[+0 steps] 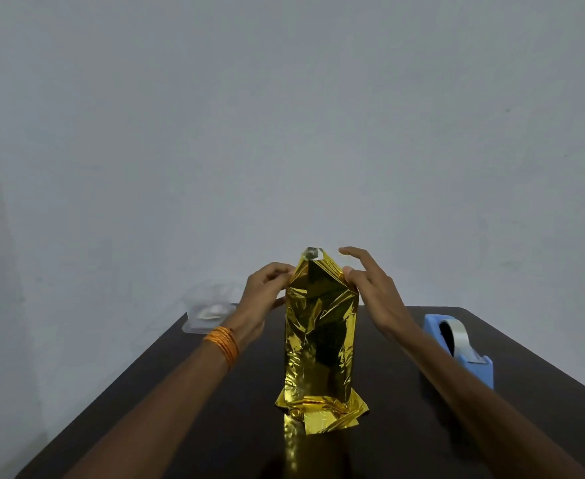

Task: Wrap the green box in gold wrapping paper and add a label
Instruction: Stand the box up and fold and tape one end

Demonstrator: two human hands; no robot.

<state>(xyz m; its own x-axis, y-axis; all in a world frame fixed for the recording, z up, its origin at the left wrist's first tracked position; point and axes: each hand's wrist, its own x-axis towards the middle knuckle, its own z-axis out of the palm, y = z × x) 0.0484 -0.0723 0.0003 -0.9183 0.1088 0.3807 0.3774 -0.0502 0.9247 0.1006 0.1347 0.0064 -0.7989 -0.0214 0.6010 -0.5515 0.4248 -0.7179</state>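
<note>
Centrally on dark table (491, 426), gold-wrapped box (320, 347) standing upright, left hand (267, 292) at 9 o'clock pinching gold wrapping paper (318, 281) at top fold, right hand (370, 288) at 3 o'clock, fingers spread, thumb touching paper, blue tape dispenser (457, 344) further out at 3, clear plastic tray (208, 316) at 10.

The gold wrapping paper (320, 326) stands upright near the middle of the table (215, 402) as a tall, crinkled, mirror-bright column; it covers the green box so fully that none of the box shows; at 12 o'clock it narrows to a folded peak with a small clear, shiny patch at the tip; at 6 o'clock loose flaps splay flat on the tabletop; the left hand (267, 288) pinches the peak's 9 o'clock edge; the right hand (370, 288) touches its 3 o'clock edge with the thumb.
</note>
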